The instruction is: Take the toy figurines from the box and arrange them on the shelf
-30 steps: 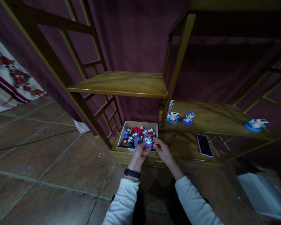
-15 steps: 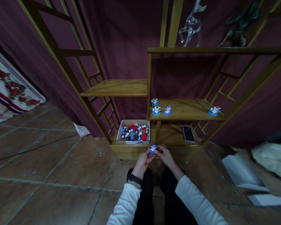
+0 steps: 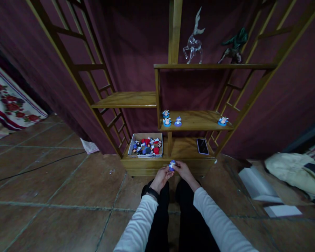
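Observation:
A small purple-and-white figurine (image 3: 172,165) is held between my two hands, just in front of the shelf's bottom drawer. My left hand (image 3: 162,177) grips its base from the left, and my right hand (image 3: 183,170) pinches it from the right. Behind my hands, on the bottom board, stands an open cardboard box (image 3: 131,145) with several small figurines lying jumbled inside. On the middle shelf (image 3: 195,120), a similar purple figurine (image 3: 178,121) stands beside a blue-based figurine (image 3: 167,121), with another blue one (image 3: 166,113) behind it. One more blue-based figurine (image 3: 223,121) stands at the right end.
A phone (image 3: 202,146) lies on the bottom board at right. Higher up stand a clear glass deer (image 3: 193,45) and a dark green statuette (image 3: 235,45). On the floor at right are white boxes (image 3: 257,185) and a cream bag (image 3: 291,171); a black cable (image 3: 36,168) runs at left.
My view has shifted to the right and a little upward, so the shelf appears further left and lower at the top. Both hands keep hold of the purple figurine.

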Tool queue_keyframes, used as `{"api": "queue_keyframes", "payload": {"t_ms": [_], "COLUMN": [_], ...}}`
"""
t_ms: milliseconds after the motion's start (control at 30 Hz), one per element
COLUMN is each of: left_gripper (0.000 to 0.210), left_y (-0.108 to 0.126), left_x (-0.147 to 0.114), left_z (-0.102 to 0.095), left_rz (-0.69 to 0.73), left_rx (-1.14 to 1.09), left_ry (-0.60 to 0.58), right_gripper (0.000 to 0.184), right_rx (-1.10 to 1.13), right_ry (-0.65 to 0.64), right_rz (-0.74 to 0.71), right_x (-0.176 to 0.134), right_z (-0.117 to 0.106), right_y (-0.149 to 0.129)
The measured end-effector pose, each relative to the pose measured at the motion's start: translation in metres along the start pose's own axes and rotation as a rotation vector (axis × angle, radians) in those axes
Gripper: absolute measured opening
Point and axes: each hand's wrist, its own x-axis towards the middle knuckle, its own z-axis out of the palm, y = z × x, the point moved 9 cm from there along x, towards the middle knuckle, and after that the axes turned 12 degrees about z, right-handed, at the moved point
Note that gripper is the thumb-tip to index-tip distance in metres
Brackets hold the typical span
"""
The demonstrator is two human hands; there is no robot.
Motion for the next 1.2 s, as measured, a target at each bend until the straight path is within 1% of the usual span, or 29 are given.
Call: {"api": "queue_keyframes", "payload": {"t_ms": [100, 200, 333, 567, 667, 767, 833, 933, 1200], "left_gripper": [0.012, 0.014, 0.012, 0.013, 0.012, 0.012, 0.011, 0.011, 0.012], "left_y": [-0.002, -0.002, -0.001, -0.002, -0.003, -0.003, 0.0, 0.004, 0.004], "left_x": [0.002, 0.004, 0.007, 0.01, 0.011, 0.011, 0.011, 0.01, 0.011], "left_z": [-0.001, -0.004, -0.008, -0.01, -0.007, -0.004, -0.006, -0.01, -0.013], "left_rz": [0.0, 0.022, 0.044, 0.101, 0.089, 0.058, 0.049, 0.036, 0.025], "left_rx": [-0.006, -0.001, 0.014, 0.019, 0.015, -0.01, -0.026, -0.035, -0.048], "left_ry": [0.004, 0.037, 0.084, 0.145, 0.132, 0.105, 0.113, 0.128, 0.069], "right_gripper": [0.02, 0.02, 0.02, 0.013, 0.014, 0.017, 0.021, 0.024, 0.017], "right_rx": [-0.029, -0.066, -0.135, -0.225, -0.233, -0.212, -0.175, -0.124, -0.098], "right_ry": [-0.001, 0.006, 0.045, 0.12, 0.115, 0.084, 0.065, 0.078, 0.092], "right_rz": [-0.007, -0.034, -0.036, -0.029, -0.041, -0.064, -0.072, -0.076, -0.065], "right_x": [0.001, 0.003, 0.005, 0.004, 0.004, 0.004, 0.003, 0.001, 0.001], "right_z": [0.001, 0.003, 0.005, 0.003, 0.003, 0.002, 0.001, -0.001, 0.003], "right_y": [0.003, 0.004, 0.005, 0.004, 0.003, 0.002, 0.001, 0.0, -0.002]}}
